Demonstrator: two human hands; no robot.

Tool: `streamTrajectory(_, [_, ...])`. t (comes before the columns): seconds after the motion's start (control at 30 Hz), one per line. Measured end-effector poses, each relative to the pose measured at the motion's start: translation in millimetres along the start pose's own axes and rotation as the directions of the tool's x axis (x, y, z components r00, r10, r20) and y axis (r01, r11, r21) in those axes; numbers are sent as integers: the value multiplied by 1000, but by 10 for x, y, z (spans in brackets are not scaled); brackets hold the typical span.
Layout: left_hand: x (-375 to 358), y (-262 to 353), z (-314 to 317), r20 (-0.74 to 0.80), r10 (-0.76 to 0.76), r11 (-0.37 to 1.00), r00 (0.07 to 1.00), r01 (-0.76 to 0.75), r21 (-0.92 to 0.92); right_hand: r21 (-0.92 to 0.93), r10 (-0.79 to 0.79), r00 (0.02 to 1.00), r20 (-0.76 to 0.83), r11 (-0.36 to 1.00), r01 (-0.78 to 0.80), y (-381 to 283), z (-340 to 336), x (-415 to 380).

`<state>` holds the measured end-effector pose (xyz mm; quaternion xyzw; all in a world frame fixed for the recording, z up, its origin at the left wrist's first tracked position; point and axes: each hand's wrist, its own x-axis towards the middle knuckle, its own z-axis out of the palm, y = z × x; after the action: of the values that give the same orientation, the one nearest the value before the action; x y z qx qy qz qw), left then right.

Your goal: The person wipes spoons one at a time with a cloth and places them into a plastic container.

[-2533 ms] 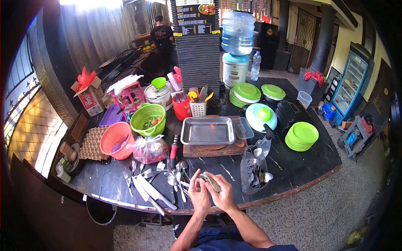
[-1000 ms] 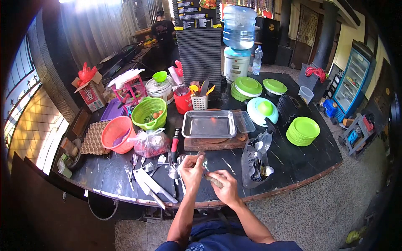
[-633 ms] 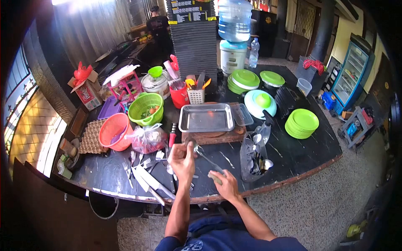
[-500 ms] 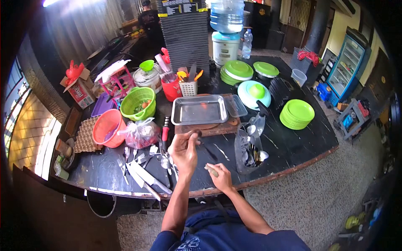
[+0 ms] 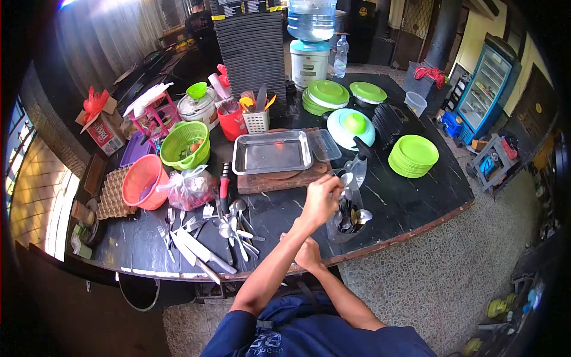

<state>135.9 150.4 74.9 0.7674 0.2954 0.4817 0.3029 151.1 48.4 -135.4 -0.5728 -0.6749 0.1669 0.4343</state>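
Note:
My left hand [image 5: 323, 199] is closed in a pinch at the near left side of a clear container [image 5: 345, 235] holding several spoons [image 5: 364, 216]. What its fingers hold, if anything, I cannot make out. My right hand [image 5: 308, 254] is closed below my left forearm, close to the table's front edge. That forearm partly covers it, and only a small pale end of the thing in it shows. To the left lie several loose spoons and forks [image 5: 237, 229], two knives [image 5: 205, 250] and a red-handled sharpening tool [image 5: 224, 187].
A metal tray [image 5: 272, 156] rests on a wooden board [image 5: 267, 183]. Green plates [image 5: 413, 156] are stacked at right. A green basket [image 5: 185, 149], a red-orange basket [image 5: 144, 184] and a tied plastic bag [image 5: 189, 189] stand at left. A water dispenser [image 5: 310, 62] is behind.
My left hand has moved right, from in front of the tray to the spoon container, with a dark utensil in its pinch before. My right hand has dropped slightly nearer to me. The view has shifted.

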Motion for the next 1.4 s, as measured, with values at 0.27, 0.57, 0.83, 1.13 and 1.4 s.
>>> streamTrajectory(0.27, [-424,-369,-280,-70,-85,978,994,96,184,-20,7,1000,24,1000,-7,-328,-256,80])
streamTrajectory(0.57, [-1206,-1605,-1498,-306,-498,297,811,492,818,71,7,999,34,997,-9,-437,-302,127])
streamTrajectory(0.83, [-1338,-1946,-1605,-357,-421,464,834,536,705,69,26,999,43,997,-29,-448,-308,117])
streamTrajectory(1.13, [-1159,-1840,-1577,-338,-445,429,829,529,732,66,1,1000,25,998,-3,-456,-326,118])
streamTrajectory(1.4, [-971,-1622,-1617,-493,-58,682,868,395,616,69,7,999,45,998,-10,-439,-313,113])
